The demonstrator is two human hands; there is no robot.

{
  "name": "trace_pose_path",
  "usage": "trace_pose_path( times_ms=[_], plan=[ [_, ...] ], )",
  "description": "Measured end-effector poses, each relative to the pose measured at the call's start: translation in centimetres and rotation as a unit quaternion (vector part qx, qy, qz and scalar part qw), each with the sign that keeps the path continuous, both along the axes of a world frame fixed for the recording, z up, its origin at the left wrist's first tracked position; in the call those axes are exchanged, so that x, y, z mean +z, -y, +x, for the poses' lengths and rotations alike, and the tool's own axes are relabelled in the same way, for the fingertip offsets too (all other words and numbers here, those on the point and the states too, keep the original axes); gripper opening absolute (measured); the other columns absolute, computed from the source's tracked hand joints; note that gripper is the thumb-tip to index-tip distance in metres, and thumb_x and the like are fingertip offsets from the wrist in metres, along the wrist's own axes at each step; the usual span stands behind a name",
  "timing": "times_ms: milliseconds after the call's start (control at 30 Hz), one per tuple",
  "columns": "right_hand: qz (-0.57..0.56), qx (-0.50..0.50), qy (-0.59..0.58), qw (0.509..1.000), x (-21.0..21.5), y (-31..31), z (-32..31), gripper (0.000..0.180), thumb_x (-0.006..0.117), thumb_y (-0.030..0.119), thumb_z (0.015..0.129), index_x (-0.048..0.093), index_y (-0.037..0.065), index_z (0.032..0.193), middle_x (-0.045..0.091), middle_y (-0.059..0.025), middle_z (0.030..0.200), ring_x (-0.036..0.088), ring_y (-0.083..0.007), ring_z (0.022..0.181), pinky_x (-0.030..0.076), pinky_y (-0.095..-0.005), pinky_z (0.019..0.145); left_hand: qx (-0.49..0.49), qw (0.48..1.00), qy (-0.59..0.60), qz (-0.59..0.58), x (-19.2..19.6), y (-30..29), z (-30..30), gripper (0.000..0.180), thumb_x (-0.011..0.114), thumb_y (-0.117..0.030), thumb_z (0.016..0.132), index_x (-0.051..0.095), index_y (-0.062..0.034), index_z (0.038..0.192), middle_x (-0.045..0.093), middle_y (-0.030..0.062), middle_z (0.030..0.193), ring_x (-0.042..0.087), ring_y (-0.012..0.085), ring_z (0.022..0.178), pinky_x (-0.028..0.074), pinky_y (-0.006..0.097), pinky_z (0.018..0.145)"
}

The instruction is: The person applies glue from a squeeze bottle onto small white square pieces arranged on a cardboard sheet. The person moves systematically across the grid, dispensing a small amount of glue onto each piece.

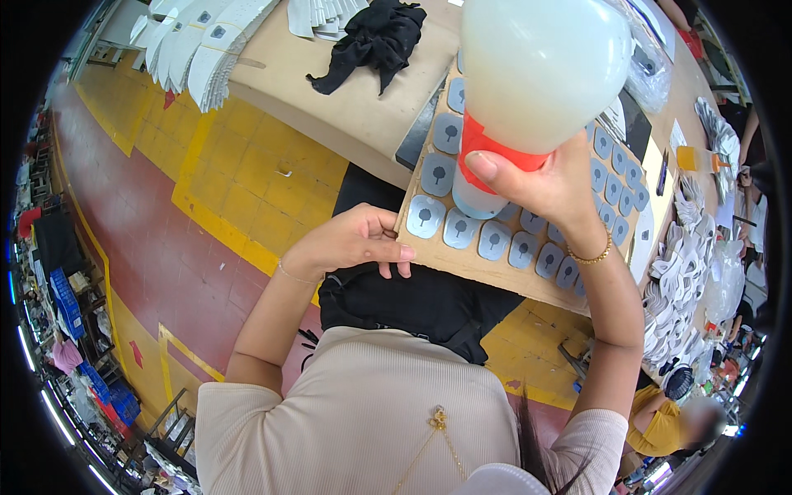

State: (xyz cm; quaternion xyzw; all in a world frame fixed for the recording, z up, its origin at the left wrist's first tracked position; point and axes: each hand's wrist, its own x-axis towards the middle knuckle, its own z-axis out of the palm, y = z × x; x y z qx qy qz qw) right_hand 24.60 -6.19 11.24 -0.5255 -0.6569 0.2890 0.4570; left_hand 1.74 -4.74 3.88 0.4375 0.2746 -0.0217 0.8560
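Right hand (pixel 561 186): curls around one bottle (pixel 544 70) at 1 o'clock, thumb pressed to its single red band (pixel 521 148); remaining fingers hidden, spread undeterminable. The bottle is above one cardboard board (pixel 466 266) at 2 o'clock, bearing at least six grey patches (pixel 423 216) along its near edge. Left hand (pixel 363 239): thumb and fingers pinch the board's 8 o'clock corner. One black cloth (pixel 381 41): 12 o'clock.

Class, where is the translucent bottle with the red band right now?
In the head view, the translucent bottle is right of top centre, held by the right hand over the cardboard sheet bearing grey patches.
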Motion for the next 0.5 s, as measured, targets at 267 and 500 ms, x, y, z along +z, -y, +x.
trace_pose_path(
  times_ms=[267, 500],
  plan=[
    [-0.103, -0.026, -0.088, 0.99, 0.9, 0.3, 0.9, 0.042, 0.072, 0.036, 0.067, 0.062, 0.003, 0.092, 0.064, -0.0082, 0.085, 0.061, -0.0162, 0.075, 0.049, -0.0278, 0.067, -0.007, 1.0, 0.001, -0.001, -0.2, -0.1, -0.1, 0.02, 0.061, -0.011, 0.08, 0.06, 0.0017, 0.096, 0.063, 0.0063, 0.083, 0.061, 0.012, 0.07, 0.047, 0.022, 0.056],
    [-0.15, 0.076, -0.521, 0.837, 1.6, 0.4, 5.1, 0.06, 0.048, 0.052, 0.08, 0.044, -0.006, 0.096, 0.047, -0.0093, 0.075, 0.053, -0.0151, 0.067, 0.05, -0.0231, 0.052, -0.012, 1.0, -0.003, 0.006, -0.3, -0.2, 0.0, 0.021, 0.061, -0.011, 0.08, 0.06, 0.0017, 0.097, 0.063, 0.0069, 0.082, 0.061, 0.0123, 0.07, 0.047, 0.022, 0.055]
  ],
)
